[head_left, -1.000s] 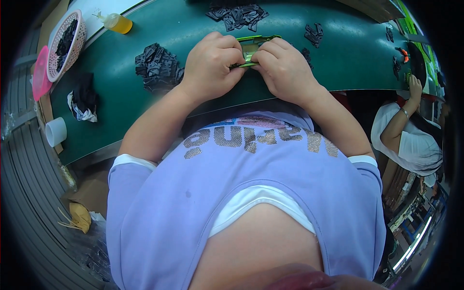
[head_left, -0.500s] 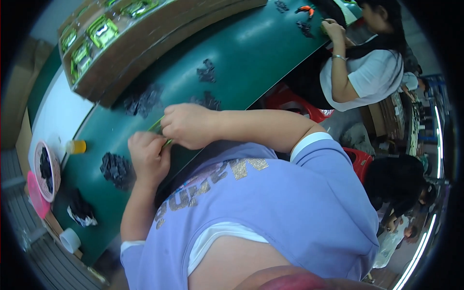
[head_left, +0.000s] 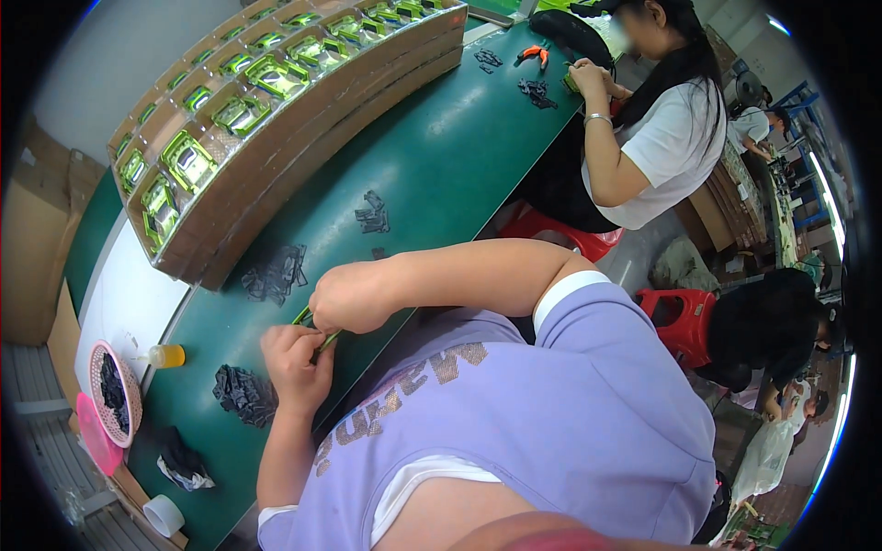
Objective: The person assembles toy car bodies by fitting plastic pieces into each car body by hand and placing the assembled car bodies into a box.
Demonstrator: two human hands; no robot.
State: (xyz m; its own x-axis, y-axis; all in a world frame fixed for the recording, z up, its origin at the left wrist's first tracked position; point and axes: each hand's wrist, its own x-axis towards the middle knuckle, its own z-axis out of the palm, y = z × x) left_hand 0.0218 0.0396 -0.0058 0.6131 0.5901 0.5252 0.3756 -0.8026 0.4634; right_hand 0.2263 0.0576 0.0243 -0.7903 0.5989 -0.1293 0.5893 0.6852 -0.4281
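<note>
My left hand [head_left: 296, 369] and my right hand [head_left: 353, 297] meet over the near edge of the green table. Both are closed on a thin green plastic piece [head_left: 301, 315], of which only narrow edges show between the fingers. Its colour matches the green plastic frames [head_left: 190, 162] in the carton. Beside my left hand lies a heap of black strips [head_left: 241, 395]. Beyond my hands, flat black strips [head_left: 276, 274] are spread out, with a smaller cluster [head_left: 372, 213] farther off. Whether my fingertips pinch a strip is hidden.
A long divided carton [head_left: 303, 138] stands along the far side. At left are a pink basket [head_left: 131, 390], a yellow-capped jar [head_left: 167, 356], a black-and-white cloth [head_left: 184, 462] and a white roll [head_left: 163, 515]. A co-worker [head_left: 657, 138] sits at right, near orange-handled pliers [head_left: 533, 55].
The whole view has shifted, so the table and my hands sit lower and more of the carton shows. Both hands keep hold of the green piece, nearly in the same pose.
</note>
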